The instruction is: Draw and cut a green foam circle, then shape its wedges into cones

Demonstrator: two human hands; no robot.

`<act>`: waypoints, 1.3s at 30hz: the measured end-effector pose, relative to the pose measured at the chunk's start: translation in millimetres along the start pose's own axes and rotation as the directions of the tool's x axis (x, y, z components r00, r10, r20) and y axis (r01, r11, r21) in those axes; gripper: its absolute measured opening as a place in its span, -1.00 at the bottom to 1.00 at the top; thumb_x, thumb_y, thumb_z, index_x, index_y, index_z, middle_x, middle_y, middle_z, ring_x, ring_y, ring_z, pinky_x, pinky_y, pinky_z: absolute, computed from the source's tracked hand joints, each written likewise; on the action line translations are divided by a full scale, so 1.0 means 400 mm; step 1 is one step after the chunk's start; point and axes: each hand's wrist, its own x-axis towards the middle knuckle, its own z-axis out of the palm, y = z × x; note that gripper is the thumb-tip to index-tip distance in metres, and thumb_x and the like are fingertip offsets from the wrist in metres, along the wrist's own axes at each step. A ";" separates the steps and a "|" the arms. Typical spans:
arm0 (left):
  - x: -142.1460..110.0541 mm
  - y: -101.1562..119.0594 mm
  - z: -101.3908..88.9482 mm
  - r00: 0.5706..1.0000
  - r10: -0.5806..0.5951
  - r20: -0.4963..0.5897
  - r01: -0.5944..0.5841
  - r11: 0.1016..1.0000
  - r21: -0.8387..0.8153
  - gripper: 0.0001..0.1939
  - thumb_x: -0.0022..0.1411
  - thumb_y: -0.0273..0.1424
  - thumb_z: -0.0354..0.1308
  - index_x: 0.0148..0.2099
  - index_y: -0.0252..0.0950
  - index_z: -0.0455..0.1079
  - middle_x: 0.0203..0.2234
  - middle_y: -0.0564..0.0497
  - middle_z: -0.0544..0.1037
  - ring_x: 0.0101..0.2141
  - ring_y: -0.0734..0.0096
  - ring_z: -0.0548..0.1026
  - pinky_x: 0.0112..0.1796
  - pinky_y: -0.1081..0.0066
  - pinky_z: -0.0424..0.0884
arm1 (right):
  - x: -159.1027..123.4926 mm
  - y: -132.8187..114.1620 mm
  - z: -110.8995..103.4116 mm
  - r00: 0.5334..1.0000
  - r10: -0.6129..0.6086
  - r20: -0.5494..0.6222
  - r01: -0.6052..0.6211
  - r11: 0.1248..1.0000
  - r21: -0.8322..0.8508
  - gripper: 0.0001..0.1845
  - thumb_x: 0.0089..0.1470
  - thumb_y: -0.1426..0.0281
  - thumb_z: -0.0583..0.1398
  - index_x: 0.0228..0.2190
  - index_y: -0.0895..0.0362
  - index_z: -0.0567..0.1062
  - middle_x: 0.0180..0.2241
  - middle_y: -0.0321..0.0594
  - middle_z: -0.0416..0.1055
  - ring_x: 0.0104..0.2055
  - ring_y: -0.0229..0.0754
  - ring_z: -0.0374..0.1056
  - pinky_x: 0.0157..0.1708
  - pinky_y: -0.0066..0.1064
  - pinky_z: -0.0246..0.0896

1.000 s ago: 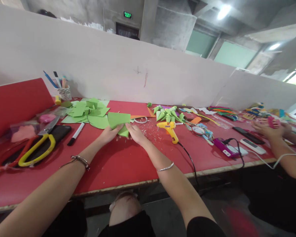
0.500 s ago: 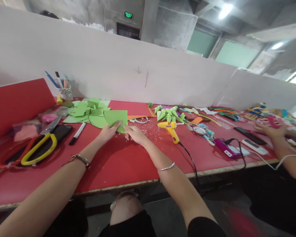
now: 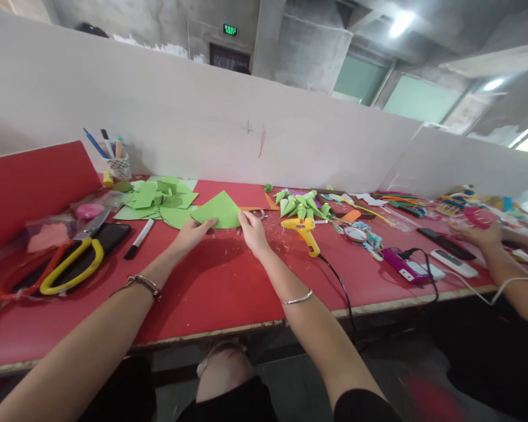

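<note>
My left hand (image 3: 192,232) and my right hand (image 3: 251,228) both hold a green paper sheet (image 3: 219,211) over the red table (image 3: 211,293), one at each lower corner. The sheet shows a pointed top and a curved lower edge. The fingers of each hand pinch the paper's edge. Behind it lies a pile of cut green paper pieces (image 3: 158,196). To the right of my right hand stand several small green paper cones (image 3: 300,203) and a yellow glue gun (image 3: 305,231) with a black cord.
Yellow-handled scissors (image 3: 73,266), a black phone (image 3: 110,233) and a marker (image 3: 138,238) lie at the left. A pen cup (image 3: 118,167) stands by the white partition. Another person's hands (image 3: 475,231) work at the right among craft supplies and a purple device (image 3: 403,265).
The green sheet has been opened and turned from a folded square to a pointed shape. My right hand has moved right and further from me; my left hand has barely shifted.
</note>
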 end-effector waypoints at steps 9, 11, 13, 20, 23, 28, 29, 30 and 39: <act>0.017 0.007 -0.054 0.991 -0.029 -0.132 0.011 0.991 -0.134 -0.58 0.03 -0.12 0.00 -0.17 -0.30 0.38 -0.44 0.01 0.48 -0.51 0.54 0.39 -0.46 0.55 0.28 | -0.002 0.000 0.001 0.999 0.028 0.043 -0.028 1.000 -0.010 -0.78 -0.05 0.39 -0.02 -0.67 0.11 0.11 -0.67 -0.40 -0.02 -0.61 -0.36 -0.02 -0.60 -0.52 -0.10; 0.012 0.010 -0.054 0.999 -0.034 -0.003 0.034 0.995 -0.090 -0.57 0.02 -0.09 0.01 -0.25 -0.32 0.41 -0.48 0.00 0.47 -0.51 0.50 0.39 -0.46 0.52 0.29 | 0.000 0.007 0.003 0.998 0.008 0.058 -0.006 0.999 -0.034 -0.75 -0.08 0.42 -0.03 -0.70 0.11 0.05 -0.66 -0.40 -0.06 -0.59 -0.35 -0.06 -0.58 -0.51 -0.11; 0.006 0.012 -0.048 0.994 0.027 0.107 -0.033 0.998 0.054 -0.59 0.02 -0.08 0.01 -0.34 -0.33 0.42 -0.52 0.01 0.46 -0.49 0.46 0.38 -0.45 0.50 0.29 | 0.001 0.011 0.003 0.995 0.015 0.097 -0.008 0.997 -0.073 -0.73 -0.08 0.42 -0.03 -0.72 0.11 0.03 -0.67 -0.40 -0.08 -0.59 -0.34 -0.07 -0.57 -0.50 -0.12; -0.005 0.002 -0.024 0.963 0.163 0.214 -0.233 0.904 0.358 -0.70 0.01 -0.18 0.05 -0.53 -0.31 0.38 -0.64 0.10 0.38 -0.58 0.52 0.22 -0.54 0.54 0.11 | -0.016 -0.022 -0.004 0.961 -0.198 0.195 0.269 0.836 -0.479 -0.85 -0.08 0.42 0.03 -0.61 0.14 0.33 -0.50 -0.26 0.26 -0.43 -0.26 0.15 -0.41 -0.46 0.01; -0.009 0.001 -0.013 0.957 0.184 0.224 -0.261 0.881 0.395 -0.74 0.01 -0.20 0.07 -0.50 -0.29 0.40 -0.61 0.09 0.42 -0.55 0.51 0.24 -0.51 0.53 0.12 | -0.022 -0.039 0.000 0.925 -0.271 0.267 0.377 0.752 -0.541 -0.86 -0.05 0.43 0.03 -0.54 0.14 0.36 -0.47 -0.23 0.29 -0.39 -0.25 0.17 -0.38 -0.46 0.02; -0.015 0.008 -0.005 0.948 0.195 0.251 -0.288 0.861 0.418 -0.75 0.05 -0.23 0.04 -0.44 -0.29 0.41 -0.54 0.06 0.46 -0.52 0.50 0.28 -0.47 0.52 0.14 | -0.030 -0.040 0.006 0.941 -0.195 0.278 0.321 0.779 -0.538 -0.87 -0.05 0.38 0.03 -0.51 0.11 0.35 -0.57 -0.31 0.26 -0.51 -0.28 0.13 -0.49 -0.48 -0.04; -0.015 0.009 -0.004 0.944 0.191 0.269 -0.292 0.863 0.413 -0.75 0.05 -0.23 0.04 -0.44 -0.29 0.41 -0.54 0.06 0.47 -0.52 0.50 0.29 -0.47 0.52 0.15 | -0.031 -0.038 0.006 0.944 -0.190 0.270 0.312 0.781 -0.540 -0.88 -0.06 0.38 0.03 -0.53 0.11 0.34 -0.60 -0.33 0.24 -0.53 -0.29 0.12 -0.51 -0.49 -0.06; -0.015 0.009 -0.004 0.940 0.185 0.286 -0.294 0.866 0.404 -0.75 0.05 -0.22 0.03 -0.44 -0.30 0.40 -0.53 0.05 0.46 -0.51 0.50 0.30 -0.46 0.52 0.16 | -0.031 -0.036 0.006 0.946 -0.187 0.263 0.306 0.782 -0.543 -0.88 -0.07 0.39 0.03 -0.56 0.11 0.33 -0.62 -0.34 0.21 -0.54 -0.29 0.11 -0.52 -0.49 -0.07; 0.007 -0.005 -0.028 0.933 0.146 0.330 -0.273 0.882 0.383 -0.74 0.06 -0.22 0.02 -0.48 -0.32 0.33 -0.71 0.16 0.19 -0.64 0.58 0.08 -0.59 0.53 0.03 | -0.021 -0.036 0.004 0.967 -0.129 0.218 0.236 0.773 -0.588 -0.88 -0.15 0.39 0.08 -0.64 0.12 0.33 -0.65 -0.37 0.24 -0.57 -0.33 0.09 -0.54 -0.51 -0.13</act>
